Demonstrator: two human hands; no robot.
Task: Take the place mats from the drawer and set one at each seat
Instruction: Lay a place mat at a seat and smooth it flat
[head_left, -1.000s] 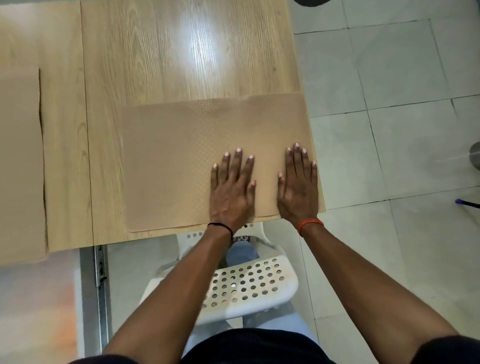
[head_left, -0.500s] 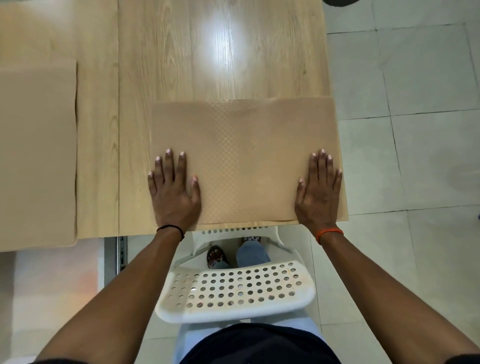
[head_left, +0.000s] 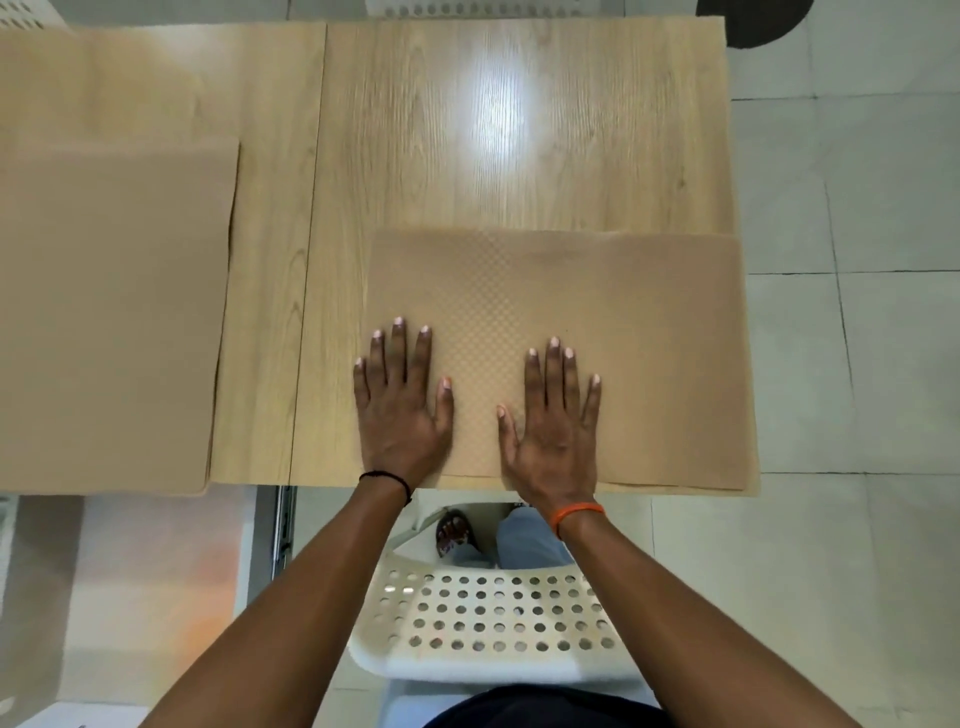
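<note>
**Smoothing a place mat flat at the near seat**

Both hands lie palm-down on the tan place mat (head_left: 597, 312), which sits on the wooden worktop (head_left: 519, 130) at its near right corner, about five o'clock from the worktop's middle. The left hand (head_left: 400, 410) rests at the mat's left edge, its fingers (head_left: 399, 353) straight and slightly spread, the outer ones reaching onto bare wood. The right hand (head_left: 556, 431) presses near the mat's middle, fingers straight and close together, thumb out to the side. Neither hand pinches or curls round anything.

The mat's near edge runs level with the worktop's edge, directly above a white perforated chair (head_left: 493, 623) at six o'clock. A second place mat (head_left: 114, 312) lies at nine o'clock, already flat at its own seat.

The step in hand looks like the final flattening and squaring of this mat. The mat's right edge appears to overhang the worktop slightly, so a small nudge toward nine o'clock may be wanted before the hands lift. Whether further seats need mats cannot be told here.
</note>
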